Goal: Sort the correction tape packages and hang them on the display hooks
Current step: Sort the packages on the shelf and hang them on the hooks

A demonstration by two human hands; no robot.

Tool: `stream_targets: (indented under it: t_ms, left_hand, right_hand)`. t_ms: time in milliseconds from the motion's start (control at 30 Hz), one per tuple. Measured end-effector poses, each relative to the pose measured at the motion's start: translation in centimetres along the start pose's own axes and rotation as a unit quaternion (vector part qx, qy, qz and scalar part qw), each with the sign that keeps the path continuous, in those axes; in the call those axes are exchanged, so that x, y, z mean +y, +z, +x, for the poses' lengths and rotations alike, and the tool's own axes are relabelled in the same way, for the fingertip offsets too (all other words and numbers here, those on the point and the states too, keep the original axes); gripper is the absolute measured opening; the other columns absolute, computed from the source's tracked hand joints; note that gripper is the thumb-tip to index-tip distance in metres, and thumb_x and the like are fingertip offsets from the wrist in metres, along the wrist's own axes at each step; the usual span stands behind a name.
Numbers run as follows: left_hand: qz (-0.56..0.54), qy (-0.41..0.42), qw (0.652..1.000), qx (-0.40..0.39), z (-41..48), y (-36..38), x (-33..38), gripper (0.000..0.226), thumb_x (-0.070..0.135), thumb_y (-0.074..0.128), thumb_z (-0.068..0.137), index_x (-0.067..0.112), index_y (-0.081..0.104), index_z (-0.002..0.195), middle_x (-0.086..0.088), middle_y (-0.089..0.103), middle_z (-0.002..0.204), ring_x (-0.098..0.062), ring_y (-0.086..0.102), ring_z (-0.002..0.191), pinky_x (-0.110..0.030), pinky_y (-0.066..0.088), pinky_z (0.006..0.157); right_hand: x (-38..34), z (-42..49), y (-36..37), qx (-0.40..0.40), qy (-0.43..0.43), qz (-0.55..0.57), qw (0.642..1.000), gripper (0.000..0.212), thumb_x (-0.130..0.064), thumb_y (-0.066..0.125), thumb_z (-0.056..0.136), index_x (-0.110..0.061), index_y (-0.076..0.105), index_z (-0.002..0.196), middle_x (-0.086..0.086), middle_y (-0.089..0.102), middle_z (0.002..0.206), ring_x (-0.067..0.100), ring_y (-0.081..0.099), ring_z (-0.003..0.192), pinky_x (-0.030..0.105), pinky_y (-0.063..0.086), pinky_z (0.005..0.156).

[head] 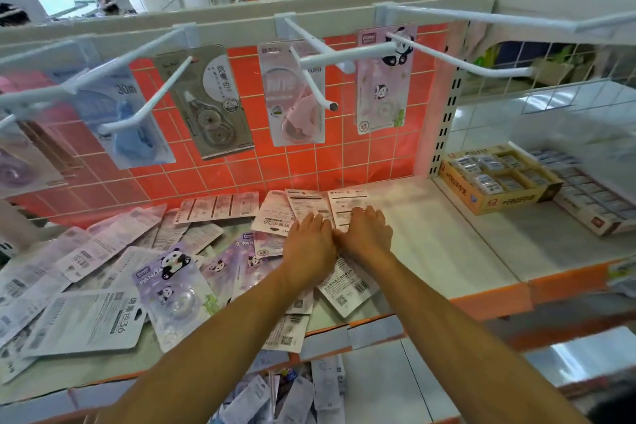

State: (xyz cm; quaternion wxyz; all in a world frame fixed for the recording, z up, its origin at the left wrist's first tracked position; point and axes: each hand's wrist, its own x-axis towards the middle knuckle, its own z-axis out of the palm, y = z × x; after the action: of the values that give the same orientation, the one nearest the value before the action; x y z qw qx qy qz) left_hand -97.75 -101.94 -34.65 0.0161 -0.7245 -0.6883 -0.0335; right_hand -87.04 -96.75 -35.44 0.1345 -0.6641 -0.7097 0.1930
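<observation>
- On the white display shelf (437,237), a loose pile of correction tape packages (103,265) is spread from the left edge to the centre. Most are laid face down, showing white backs with barcodes and fine print too small to be read.
- A purple blister package (175,289) printed with a panda and the word "PANDA" is laid face up near the front of the pile. Further purple panda packages are seen behind it.
- A large white backing card (89,320) at the front left is marked "36" beside Chinese characters.
- The left hand (309,244) is laid palm down on face-down packages at the centre, with the fingers extended and nothing gripped.
- The right hand (366,234) is placed against the left hand, palm down on a white printed card (347,199). Its fingers are bent and the tips are hidden, so it cannot be told whether the card is pinched.
- Against the orange grid panel (344,161), four packages are hung on white metal hooks (146,94):
  - a blue package (130,127) marked "30m";
  - a grey package (210,103) with Chinese lettering;
  - a pale pink package (296,99);
  - a pink panda-print package (382,86).
- On the adjoining shelf to the right, a yellow cardboard box (481,203) with red Chinese print is filled with small wrapped blocks.
</observation>
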Motion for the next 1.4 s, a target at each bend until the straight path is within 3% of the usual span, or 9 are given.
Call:
stream_targets:
  t_ms: [200,367,500,600,733,867,1033,1267,1400]
  left_hand:
    - [0.014,-0.006,0.999,-0.032,-1.1,0.2,0.7,0.052,0.035,0.033,0.099,0.01,0.032,0.144,-0.009,0.025,0.156,-0.026,0.014,0.146,-0.044,0.011,0.117]
    - [-0.013,0.006,0.999,-0.05,-2.1,-0.6,1.7,0.057,0.043,0.028,0.101,0.008,0.029,0.146,-0.009,0.023,0.157,-0.025,0.008,0.147,-0.042,0.008,0.119]
    - [-0.158,0.01,0.987,-0.007,-3.3,-2.1,2.7,0.067,0.051,0.019,0.092,0.006,0.058,0.122,-0.014,0.058,0.124,-0.03,0.042,0.128,-0.037,0.023,0.114]
    - [-0.342,-0.028,0.939,0.025,-4.8,-3.6,3.6,0.051,0.051,0.034,0.095,0.007,0.061,0.099,-0.006,0.064,0.094,-0.019,0.056,0.086,-0.041,0.045,0.09]
    - [-0.529,-0.117,0.84,0.006,-6.3,-4.5,4.0,0.046,0.031,0.063,0.089,0.018,0.045,0.129,0.007,0.064,0.106,-0.009,0.064,0.091,-0.036,0.054,0.085]
    - [-0.623,-0.166,0.764,0.017,-7.3,-4.7,3.6,0.049,0.019,0.071,0.083,0.021,0.049,0.127,-0.001,0.066,0.108,-0.013,0.066,0.096,-0.036,0.058,0.081]
    - [-0.63,-0.152,0.76,0.041,-8.7,-4.9,2.2,0.053,0.029,0.072,0.071,0.024,0.055,0.122,0.0,0.068,0.107,-0.015,0.067,0.096,-0.038,0.058,0.083]
    - [-0.633,-0.149,0.756,0.072,-11.2,-5.5,-1.2,0.044,0.013,0.071,0.084,0.026,0.052,0.122,-0.003,0.066,0.106,-0.016,0.067,0.092,-0.029,0.057,0.076]
    - [-0.598,-0.137,0.783,0.109,-12.9,-5.8,-3.9,0.043,0.019,0.072,0.083,0.043,0.05,0.112,0.005,0.065,0.107,-0.014,0.067,0.091,-0.03,0.057,0.078]
  right_hand:
    - [-0.2,-1.8,-2.0,-0.061,0.016,-0.03,0.998,0.043,-0.037,0.053,0.086,-0.013,0.052,0.122,0.013,0.049,0.131,0.033,0.04,0.123,0.047,0.035,0.1]
    - [0.4,-3.2,-5.2,0.005,0.02,0.085,0.996,0.036,-0.032,0.034,0.1,-0.01,0.06,0.112,0.015,0.064,0.11,0.032,0.06,0.095,0.031,0.042,0.072]
    - [1.5,-5.7,-8.0,0.054,0.048,0.225,0.972,0.031,-0.02,0.039,0.086,-0.011,0.061,0.106,0.011,0.062,0.101,0.032,0.055,0.09,0.031,0.037,0.069]
    - [1.8,-8.1,-7.8,0.065,0.045,0.424,0.902,0.032,-0.014,0.038,0.075,-0.013,0.067,0.09,0.009,0.068,0.091,0.034,0.062,0.085,0.044,0.053,0.067]
    - [2.0,-9.7,-7.3,0.05,0.077,0.532,0.842,0.035,0.005,0.04,0.082,-0.015,0.068,0.083,0.009,0.069,0.086,0.028,0.065,0.079,0.036,0.055,0.065]
    - [1.2,-10.9,-7.2,0.036,0.071,0.557,0.827,0.034,0.004,0.042,0.089,-0.017,0.065,0.076,0.003,0.066,0.077,0.018,0.061,0.068,0.022,0.053,0.054]
    - [-0.2,-11.6,-6.6,0.034,0.043,0.536,0.843,0.022,-0.016,0.051,0.095,-0.018,0.065,0.078,0.008,0.068,0.086,0.023,0.063,0.08,0.042,0.056,0.074]
    - [-2.8,-12.6,-4.9,-0.008,0.011,0.542,0.84,0.01,-0.018,0.058,0.092,-0.02,0.067,0.089,0.004,0.07,0.096,0.022,0.066,0.086,0.041,0.056,0.077]
    - [-5.2,-13.2,-3.5,-0.041,-0.005,0.548,0.836,0.013,-0.013,0.061,0.09,-0.01,0.068,0.1,0.009,0.071,0.098,0.025,0.068,0.087,0.044,0.058,0.078]
